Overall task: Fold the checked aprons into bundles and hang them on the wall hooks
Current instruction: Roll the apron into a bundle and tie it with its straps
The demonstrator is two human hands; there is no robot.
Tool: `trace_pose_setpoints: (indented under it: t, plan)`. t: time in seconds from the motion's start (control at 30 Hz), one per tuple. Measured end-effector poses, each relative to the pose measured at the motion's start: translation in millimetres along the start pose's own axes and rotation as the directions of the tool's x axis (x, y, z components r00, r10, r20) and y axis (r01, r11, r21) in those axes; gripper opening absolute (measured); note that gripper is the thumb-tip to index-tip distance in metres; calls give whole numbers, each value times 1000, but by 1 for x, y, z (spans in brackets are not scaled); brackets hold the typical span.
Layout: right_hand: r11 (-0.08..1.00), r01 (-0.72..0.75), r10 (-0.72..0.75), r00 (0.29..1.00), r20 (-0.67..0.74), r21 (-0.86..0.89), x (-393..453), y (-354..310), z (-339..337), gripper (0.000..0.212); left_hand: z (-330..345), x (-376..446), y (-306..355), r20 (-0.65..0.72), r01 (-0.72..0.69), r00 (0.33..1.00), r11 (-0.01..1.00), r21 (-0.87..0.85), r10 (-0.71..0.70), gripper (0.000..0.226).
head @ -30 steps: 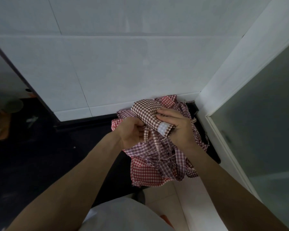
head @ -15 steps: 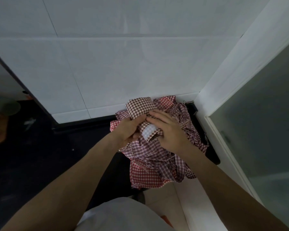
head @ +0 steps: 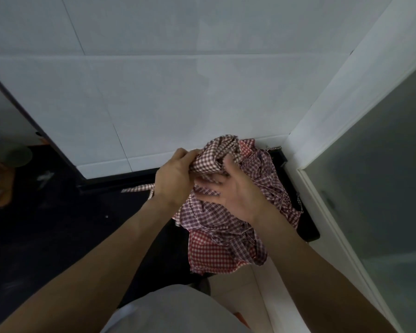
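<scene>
I see left hand (head: 173,179) clamping brown-checked bundle (head: 216,155) above apron heap (head: 238,219) in wall corner, keeping roll tight; right hand (head: 235,191) spread, fingers straight, steadying bundle.

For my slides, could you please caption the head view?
Left hand grips a brown-checked apron bundle while the open right hand presses it.

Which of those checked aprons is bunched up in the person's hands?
The brown-and-white checked apron, raised at the top of the heap. The left hand grips it; the bright red checked apron and the darker plaid ones lie loose below.
</scene>
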State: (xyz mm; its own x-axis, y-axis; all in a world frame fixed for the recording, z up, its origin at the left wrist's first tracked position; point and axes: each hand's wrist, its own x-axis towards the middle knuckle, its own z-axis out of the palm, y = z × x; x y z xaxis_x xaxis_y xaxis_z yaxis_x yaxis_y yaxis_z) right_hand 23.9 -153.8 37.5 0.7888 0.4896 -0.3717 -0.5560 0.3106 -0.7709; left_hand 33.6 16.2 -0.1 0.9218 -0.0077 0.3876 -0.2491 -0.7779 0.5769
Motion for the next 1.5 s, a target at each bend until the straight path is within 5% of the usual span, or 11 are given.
trace_pose_setpoints:
  t: [0.13, 0.3, 0.43, 0.53, 0.6, 0.8, 1.1, 1.17, 1.3, 1.37, 1.5]
  plan:
    - [914, -46, 74, 996, -55, 404, -2, -12, 1, 85, -4, 0, 0, -49, -196, 979, 980, 37, 197, 42]
    - [909, 10, 117, 953, -279, 416, -6, -19, -4, 54, -1, 4, -4, -56, -337, 940, 941, -12, 336, 46]
    - [890, 143, 36, 925, -379, 434, -7, -12, -5, 36, -2, 0, 5, 26, -84, 995, 931, -355, 100, 57]
    - [854, 228, -30, 919, -393, 468, -7, -9, -9, 45, -4, -3, 14, 147, 186, 981, 820, -542, -125, 38]
    - [854, 262, -73, 915, -396, 449, -9, -9, -11, 33, -6, -1, 16, 197, 313, 950, 747, -587, -243, 22]
    - [881, 297, -159, 919, -361, 368, -18, -14, -18, 32, -13, 2, 15, -3, 170, 982, 900, -402, -188, 6]
    - [925, 274, -171, 919, -354, 264, -22, 3, -33, 69, -21, -12, 21, -79, 110, 984, 894, -434, -159, 8]
    - [922, 290, -197, 922, -335, 256, -22, 5, -34, 62, -22, -15, 20, 1, 72, 996, 848, -525, -84, 9]
    - [932, 338, -276, 896, -348, 131, -21, 9, -34, 38, -29, -14, 32, 279, 307, 949, 629, -715, -147, 35]
    - [932, 354, -303, 879, -367, 78, -21, 13, -35, 39, -28, -11, 37, 340, 378, 920, 665, -644, -193, 47]
    - [918, 379, -292, 847, -444, 119, -20, 16, -33, 42, -21, -9, 28, 435, 456, 863, 767, -452, -256, 36]
